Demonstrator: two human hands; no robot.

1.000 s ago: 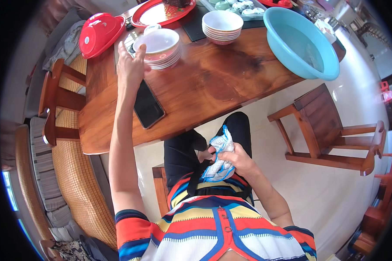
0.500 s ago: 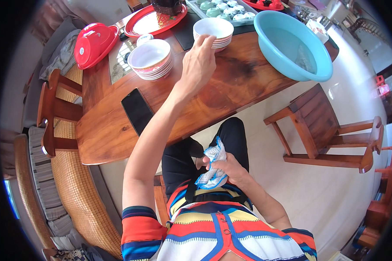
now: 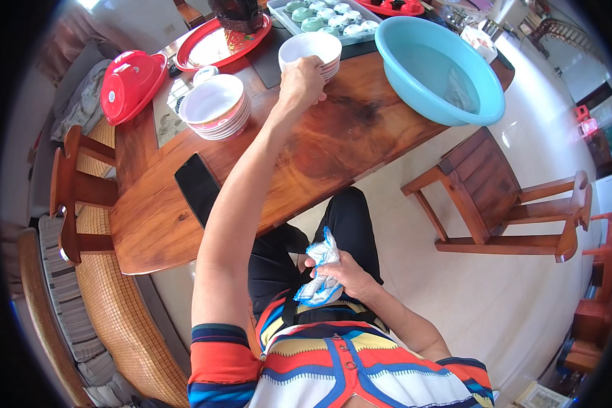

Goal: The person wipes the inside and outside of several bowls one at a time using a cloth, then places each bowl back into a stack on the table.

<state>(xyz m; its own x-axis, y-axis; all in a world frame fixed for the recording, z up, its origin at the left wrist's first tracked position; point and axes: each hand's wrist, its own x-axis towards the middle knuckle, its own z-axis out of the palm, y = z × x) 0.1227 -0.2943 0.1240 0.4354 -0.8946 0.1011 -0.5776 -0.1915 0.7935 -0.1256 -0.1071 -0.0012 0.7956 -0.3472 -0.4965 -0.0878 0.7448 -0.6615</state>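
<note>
My left hand [image 3: 302, 83] is at the near rim of a stack of white bowls [image 3: 311, 47], its fingers closed on the top bowl's edge. Part of the stack is hidden behind that hand. Another stack of white bowls with red patterned outsides [image 3: 214, 109] stands to the left. Low over my lap, my right hand [image 3: 343, 272] grips a crumpled white cloth with blue edging [image 3: 321, 270]. A blue basin [image 3: 404, 81] holding water and a pale submerged item stands at the right end of the table.
The wooden table [image 3: 156, 228] carries a black phone [image 3: 197, 187], a red lidded container [image 3: 132, 85], a red round tray [image 3: 214, 47] and a tray of small cups [image 3: 275, 10]. Wooden chairs stand at right [image 3: 486, 180] and left [image 3: 88, 190].
My left hand has curled lower over the near rim of the right bowl stack. The whole view has shifted slightly left. My right hand still holds the cloth.
</note>
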